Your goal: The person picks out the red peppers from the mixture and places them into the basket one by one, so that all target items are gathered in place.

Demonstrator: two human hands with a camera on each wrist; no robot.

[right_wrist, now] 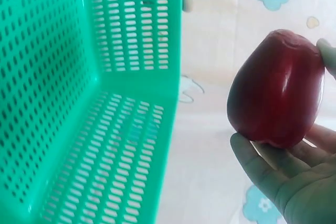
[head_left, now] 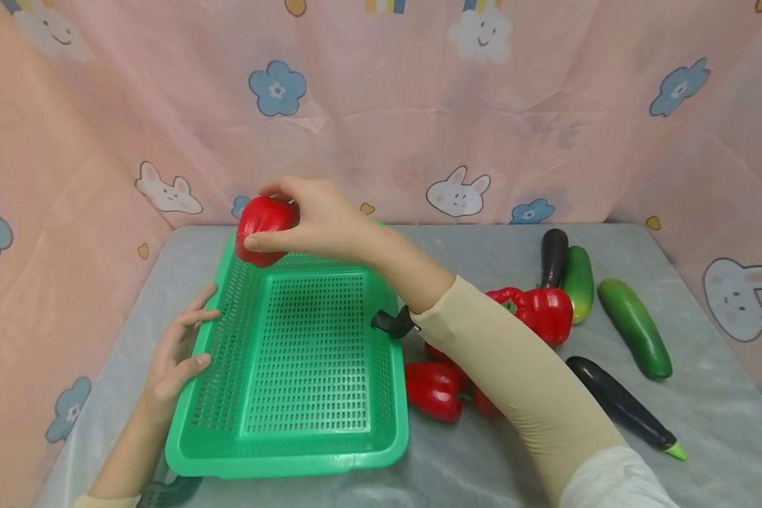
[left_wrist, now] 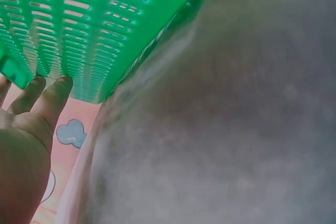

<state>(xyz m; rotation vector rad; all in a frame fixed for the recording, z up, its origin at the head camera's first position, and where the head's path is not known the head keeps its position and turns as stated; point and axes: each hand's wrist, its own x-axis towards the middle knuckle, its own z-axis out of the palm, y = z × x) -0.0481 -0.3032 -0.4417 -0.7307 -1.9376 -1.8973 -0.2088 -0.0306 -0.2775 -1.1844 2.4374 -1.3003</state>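
My right hand (head_left: 322, 217) grips a red bell pepper (head_left: 264, 220) above the far left corner of a green plastic basket (head_left: 286, 466). The right wrist view shows that pepper (right_wrist: 278, 90) between the thumb and fingers, beyond the basket's perforated wall (right_wrist: 126, 30). My left hand (head_left: 174, 356) is at the basket's left side, its fingers and thumb extended against the rim. From the left wrist, fingertips (left_wrist: 63, 81) touch the outside of the basket (left_wrist: 94, 30). No vegetables show on the basket's visible floor.
Right of the basket lie several red bell peppers (head_left: 434, 390), partly hidden by my right sleeve (head_left: 521, 374). Farther right are two eggplants, one near (head_left: 622, 402) and one far (head_left: 554, 257), and two cucumbers (head_left: 635, 328). A pink patterned curtain (head_left: 368, 92) hangs behind the grey-covered table (head_left: 476, 247).
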